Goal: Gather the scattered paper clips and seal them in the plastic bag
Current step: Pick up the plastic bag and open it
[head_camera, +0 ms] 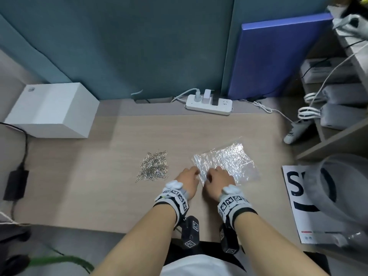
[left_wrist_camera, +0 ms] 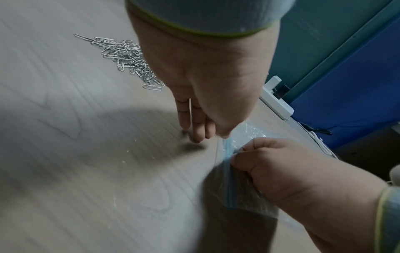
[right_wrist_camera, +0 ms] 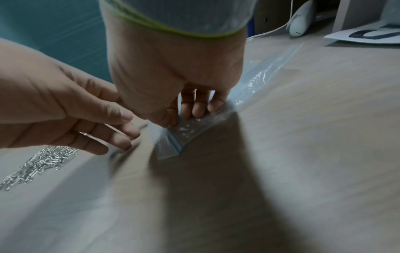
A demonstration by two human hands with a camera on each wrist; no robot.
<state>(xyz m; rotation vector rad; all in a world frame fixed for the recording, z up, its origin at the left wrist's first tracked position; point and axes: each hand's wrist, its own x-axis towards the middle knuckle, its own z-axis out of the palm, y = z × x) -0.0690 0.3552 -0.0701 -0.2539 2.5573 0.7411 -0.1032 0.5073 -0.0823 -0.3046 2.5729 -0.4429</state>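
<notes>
Right hand [head_camera: 218,179] pinching plastic bag [head_camera: 229,160] edge, left hand [head_camera: 188,179] fingers relaxed beside it, paper clips [head_camera: 153,166] left of both hands

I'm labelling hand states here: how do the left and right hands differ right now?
The right hand pinches the bag at its edge; the left hand holds nothing. Right fingers are curled, left fingers nearly straight. Both hang low over the desk, beside the paper clips.

I see silver paper clips [head_camera: 153,166] heaped loosely on the desk, left of a crinkled clear plastic bag [head_camera: 229,160] with a blue zip strip, lying flat, near end lifted.
</notes>
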